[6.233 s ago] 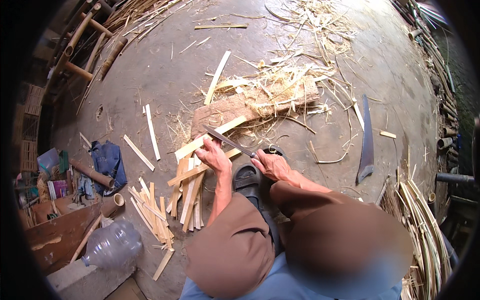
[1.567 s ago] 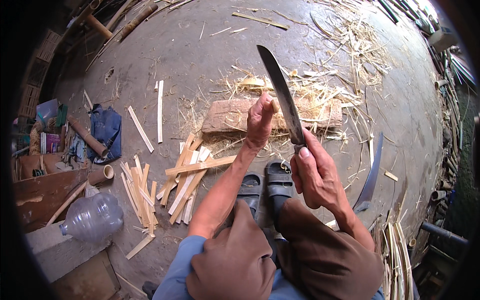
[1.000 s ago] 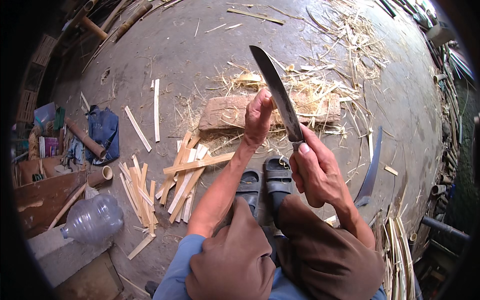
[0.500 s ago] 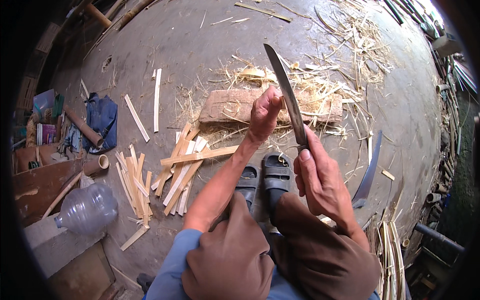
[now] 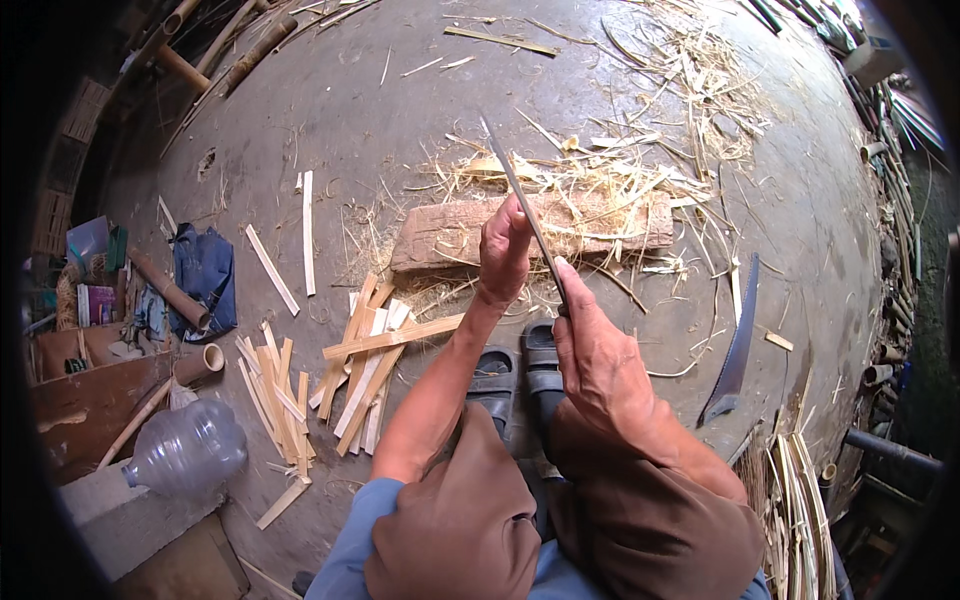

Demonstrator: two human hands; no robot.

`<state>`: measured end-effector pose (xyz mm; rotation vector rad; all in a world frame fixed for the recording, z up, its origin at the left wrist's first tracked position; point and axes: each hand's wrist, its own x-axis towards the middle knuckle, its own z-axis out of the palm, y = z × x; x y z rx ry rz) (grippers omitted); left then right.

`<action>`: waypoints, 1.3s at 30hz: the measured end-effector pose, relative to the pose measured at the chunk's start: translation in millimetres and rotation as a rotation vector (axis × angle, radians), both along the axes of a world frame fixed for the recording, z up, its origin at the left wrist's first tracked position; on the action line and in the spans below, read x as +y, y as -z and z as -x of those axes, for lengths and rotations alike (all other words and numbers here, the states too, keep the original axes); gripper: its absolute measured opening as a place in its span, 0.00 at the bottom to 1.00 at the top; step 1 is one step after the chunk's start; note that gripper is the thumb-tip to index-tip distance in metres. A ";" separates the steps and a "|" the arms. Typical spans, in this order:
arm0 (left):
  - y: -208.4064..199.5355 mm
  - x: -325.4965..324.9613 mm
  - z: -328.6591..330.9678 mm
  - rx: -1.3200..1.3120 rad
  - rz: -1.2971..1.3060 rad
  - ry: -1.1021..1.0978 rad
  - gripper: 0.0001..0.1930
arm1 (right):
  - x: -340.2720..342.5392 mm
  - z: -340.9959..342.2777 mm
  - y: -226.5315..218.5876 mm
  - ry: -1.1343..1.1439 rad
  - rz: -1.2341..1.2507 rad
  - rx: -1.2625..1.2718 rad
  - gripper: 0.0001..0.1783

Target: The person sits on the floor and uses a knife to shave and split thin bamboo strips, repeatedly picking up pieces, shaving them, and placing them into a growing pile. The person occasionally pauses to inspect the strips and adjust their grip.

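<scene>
My right hand (image 5: 605, 355) is closed round the handle of a long-bladed knife (image 5: 528, 203). Its blade slants up and away to the left, seen nearly edge-on. Close against the blade's left side, my left hand (image 5: 503, 258) is raised with fingers curled and the thumb by the steel. What those fingers hold, if anything, is hidden. Below and beyond both hands, a thick wooden block (image 5: 440, 238) lies on the floor, strewn with thin shavings (image 5: 600, 205).
Split bamboo strips (image 5: 375, 345) lie in heaps left of my sandals (image 5: 492, 385). A handsaw (image 5: 738, 340) rests on the floor at right, above a bundle of long slats (image 5: 795, 510). A clear plastic bottle (image 5: 190, 450) and blue cloth bag (image 5: 203, 275) are at left.
The knife has swung left and turned from showing its flat side to nearly edge-on. My right hand has rolled over and shifted left; my left hand is slightly lower.
</scene>
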<state>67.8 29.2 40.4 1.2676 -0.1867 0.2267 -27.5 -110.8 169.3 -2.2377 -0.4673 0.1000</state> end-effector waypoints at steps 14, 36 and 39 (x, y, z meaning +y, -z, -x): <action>-8.5 -15.9 1.3 0.092 0.124 0.079 0.28 | -13.4 -11.3 -22.2 -0.005 -0.074 0.263 0.27; -145.8 15.3 -105.6 -0.499 -1.227 0.107 0.28 | -13.6 -2.7 -28.5 0.056 -0.020 0.275 0.29; -150.0 18.7 -102.5 -0.469 -1.260 0.074 0.27 | -16.1 -4.1 -24.9 0.024 -0.024 0.207 0.29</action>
